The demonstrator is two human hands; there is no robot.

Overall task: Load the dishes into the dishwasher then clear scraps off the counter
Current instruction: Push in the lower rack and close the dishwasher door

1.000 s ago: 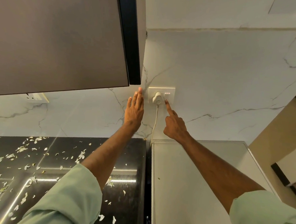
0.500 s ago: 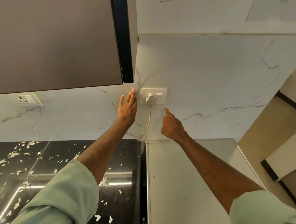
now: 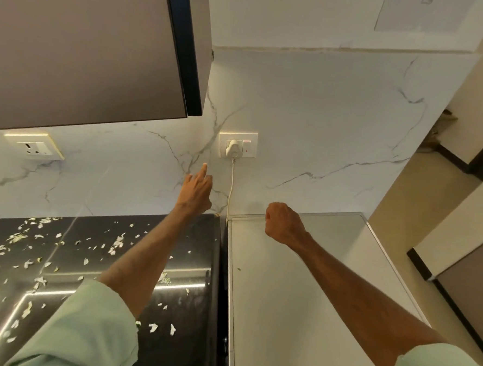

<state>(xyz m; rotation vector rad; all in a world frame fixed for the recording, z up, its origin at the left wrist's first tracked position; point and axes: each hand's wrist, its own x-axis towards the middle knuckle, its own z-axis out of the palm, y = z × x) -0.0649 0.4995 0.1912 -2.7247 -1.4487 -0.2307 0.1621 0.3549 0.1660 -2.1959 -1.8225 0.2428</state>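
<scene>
Both hands have come down from the socket [image 3: 238, 144]: the left no longer lies flat beside it and the right has left the switch. Far left, a spare socket [image 3: 34, 147] sits under the brown cabinet [image 3: 87, 46]. Below it, pale scraps [image 3: 41, 244] are strewn over the glossy black tabletop [image 3: 196, 250], not yet cleared. No dishes are in view.

The left hand [image 3: 196, 190] reaches over that tabletop with one finger straight towards the marble wall [image 3: 323, 117] and the rest tucked, holding nothing. Whether the fingertip touches the wall I cannot tell. It probably steadied the reach. Just right of it, the white plug [image 3: 233, 149] sits in the socket and its cord [image 3: 231, 188] drops behind the white machine [image 3: 312, 300]. That is likely the dishwasher, so the switch was probably the point of the reach.

The right hand [image 3: 284, 223] hangs clenched and empty over the machine's flat top, near the back edge. Further right, beige walls with dark skirting open into a passage.
</scene>
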